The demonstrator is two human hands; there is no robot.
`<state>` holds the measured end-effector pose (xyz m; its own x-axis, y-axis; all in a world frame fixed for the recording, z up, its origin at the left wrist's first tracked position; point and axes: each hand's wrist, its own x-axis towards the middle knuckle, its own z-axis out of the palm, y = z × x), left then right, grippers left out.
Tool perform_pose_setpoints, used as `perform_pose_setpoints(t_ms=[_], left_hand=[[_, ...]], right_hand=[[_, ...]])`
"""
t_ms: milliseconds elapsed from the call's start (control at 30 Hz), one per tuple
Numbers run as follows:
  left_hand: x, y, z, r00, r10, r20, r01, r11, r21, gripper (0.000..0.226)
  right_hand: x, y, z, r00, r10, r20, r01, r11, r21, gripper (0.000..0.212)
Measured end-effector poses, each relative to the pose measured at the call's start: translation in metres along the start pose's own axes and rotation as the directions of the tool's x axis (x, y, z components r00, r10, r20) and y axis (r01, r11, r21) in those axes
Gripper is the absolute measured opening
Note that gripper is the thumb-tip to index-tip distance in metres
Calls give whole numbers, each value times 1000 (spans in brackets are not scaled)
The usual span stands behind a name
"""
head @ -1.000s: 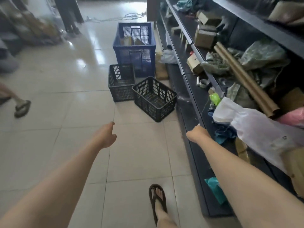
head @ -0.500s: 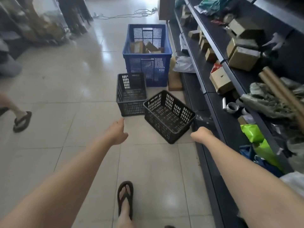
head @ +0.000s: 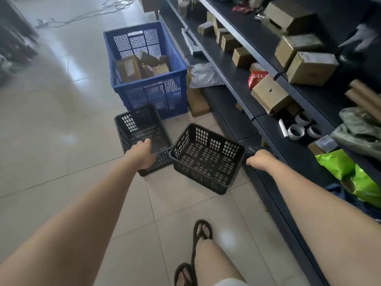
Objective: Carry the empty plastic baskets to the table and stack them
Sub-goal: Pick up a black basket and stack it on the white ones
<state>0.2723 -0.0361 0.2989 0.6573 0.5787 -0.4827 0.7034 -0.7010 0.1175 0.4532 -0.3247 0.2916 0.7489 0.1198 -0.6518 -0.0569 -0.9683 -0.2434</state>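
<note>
Two empty black plastic baskets stand on the tiled floor. The left basket (head: 140, 129) is upright, and the right basket (head: 206, 162) sits beside it, turned at an angle. My left hand (head: 142, 155) reaches forward and overlaps the near rim of the left basket in view, its fingers loosely curled and holding nothing. To the right of the right basket and apart from it, my right hand (head: 259, 159) hangs loosely curled and empty, in front of the low shelf edge.
A big blue crate (head: 148, 96) with cardboard boxes stands right behind the black baskets. Dark shelving (head: 233, 83) full of boxes, tape rolls and bags runs along the right. A cable (head: 82, 15) lies on the floor far ahead. My sandalled foot (head: 203, 230) is below the baskets.
I have walked closer, so the baskets are larger and nearer. My left hand now overlaps the left basket. The other person's foot at the left has left the view.
</note>
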Motion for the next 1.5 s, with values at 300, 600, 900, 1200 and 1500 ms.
perform_pose_setpoints(t_ms=[300, 600, 900, 1200, 1500], left_hand=[[195, 34, -23, 995, 11, 101, -26, 988, 149, 48], [352, 64, 4, 971, 72, 227, -95, 991, 95, 47], [524, 81, 224, 956, 5, 295, 24, 995, -92, 62], [576, 45, 292, 937, -207, 281, 289, 912, -291, 39], [471, 94, 164, 932, -116, 343, 258, 879, -401, 44]], right_hand=[[172, -56, -20, 990, 136, 28, -137, 989, 53, 49], [301, -68, 15, 950, 294, 101, -310, 918, 247, 39], [462, 27, 189, 789, 568, 234, -607, 662, 439, 57], [502, 84, 270, 753, 611, 245, -470, 237, 850, 15], [358, 102, 183, 694, 660, 289, -438, 69, 896, 23]])
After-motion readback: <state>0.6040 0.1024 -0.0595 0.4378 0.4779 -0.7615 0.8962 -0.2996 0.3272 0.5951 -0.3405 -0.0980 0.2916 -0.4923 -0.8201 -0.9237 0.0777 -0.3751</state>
